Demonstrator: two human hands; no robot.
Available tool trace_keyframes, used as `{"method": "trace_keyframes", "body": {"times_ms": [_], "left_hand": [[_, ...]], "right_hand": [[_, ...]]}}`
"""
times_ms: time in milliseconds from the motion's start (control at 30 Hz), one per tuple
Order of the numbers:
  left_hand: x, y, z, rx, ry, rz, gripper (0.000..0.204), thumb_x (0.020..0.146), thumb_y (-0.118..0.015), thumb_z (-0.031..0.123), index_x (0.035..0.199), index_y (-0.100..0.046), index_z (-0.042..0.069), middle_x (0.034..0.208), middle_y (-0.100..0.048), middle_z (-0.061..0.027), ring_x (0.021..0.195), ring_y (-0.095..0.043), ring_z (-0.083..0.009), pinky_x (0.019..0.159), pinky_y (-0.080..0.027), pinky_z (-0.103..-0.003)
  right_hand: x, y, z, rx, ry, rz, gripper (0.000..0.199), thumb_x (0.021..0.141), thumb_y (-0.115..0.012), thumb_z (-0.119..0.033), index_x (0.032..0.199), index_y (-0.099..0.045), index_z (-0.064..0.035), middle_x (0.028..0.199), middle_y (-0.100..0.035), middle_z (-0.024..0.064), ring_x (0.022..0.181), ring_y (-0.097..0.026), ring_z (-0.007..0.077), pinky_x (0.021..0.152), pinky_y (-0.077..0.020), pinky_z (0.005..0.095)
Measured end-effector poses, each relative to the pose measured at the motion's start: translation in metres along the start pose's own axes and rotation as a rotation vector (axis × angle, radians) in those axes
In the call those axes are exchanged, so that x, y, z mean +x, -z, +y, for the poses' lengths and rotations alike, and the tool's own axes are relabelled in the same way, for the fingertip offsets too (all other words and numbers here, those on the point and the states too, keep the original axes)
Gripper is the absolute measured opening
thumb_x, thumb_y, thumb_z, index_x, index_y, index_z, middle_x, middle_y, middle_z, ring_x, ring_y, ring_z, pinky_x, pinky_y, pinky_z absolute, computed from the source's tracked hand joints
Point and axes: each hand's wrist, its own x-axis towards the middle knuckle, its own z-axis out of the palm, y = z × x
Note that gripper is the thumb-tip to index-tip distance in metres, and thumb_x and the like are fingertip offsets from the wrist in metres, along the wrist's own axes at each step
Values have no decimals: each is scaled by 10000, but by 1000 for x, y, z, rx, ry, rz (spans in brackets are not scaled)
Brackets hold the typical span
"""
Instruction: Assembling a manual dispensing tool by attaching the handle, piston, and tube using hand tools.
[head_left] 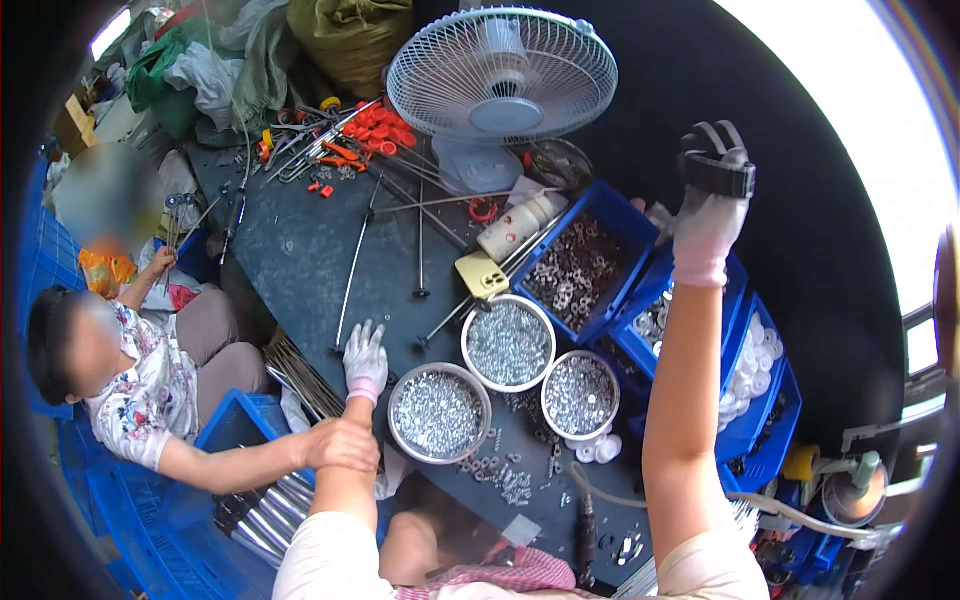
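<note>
My left hand (pixel 366 360), in a white glove with a pink cuff, rests on the dark tabletop with its fingers spread. It is close to the lower end of a thin metal rod (pixel 355 265) and holds nothing. A co-worker's hand (pixel 342 445) is wrapped round my left forearm. Raised at the right is my gloved right hand (pixel 711 225), with a black band-like object (pixel 720 178) across it. Its partly shaded fingers look apart beyond the band. Three white tubs (pixel 438 367) of small shiny metal parts stand between my arms.
Blue bins (pixel 632 237) of rings and white plastic pieces line the right. A fan (pixel 505 75) stands at the back beside orange-red parts (pixel 380 128). A phone (pixel 482 274) lies near the tubs. On the left, a seated co-worker (pixel 150 375) holds thin rods beside blue crates.
</note>
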Motion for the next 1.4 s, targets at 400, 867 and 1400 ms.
{"method": "trace_keyframes", "body": {"times_ms": [400, 867, 1400], "left_hand": [[-18, 4, -37, -233, 9, 63, 445, 898, -470, 195, 1330, -474, 87, 1416, -431, -147, 1332, -367, -342, 1106, -306, -420], [-137, 100, 138, -835, -529, 321, 251, 975, -465, 204, 1067, -619, 29, 1179, -590, -124, 1183, -521, -263, 1045, -355, -379], [-393, 16, 97, -997, -300, -530, 660, 886, -604, 257, 1434, -280, 82, 1341, -412, -156, 1227, -466, -252, 1036, -386, -370]], "right_hand": [[-360, 0, -36, -50, -428, -267, 513, 982, -394, -514, 987, -587, -39, 832, -639, 108, 750, -621, 202, 701, -500, 323], [-617, 116, -81, 633, -990, -484, 434, 935, -596, -330, 1203, -490, -5, 1029, -634, 173, 895, -639, 248, 843, -516, 392], [-741, 162, -108, -380, -429, 252, 415, 969, -512, -391, 1076, -616, -3, 976, -638, 43, 789, -575, 90, 697, -472, 260]]}}
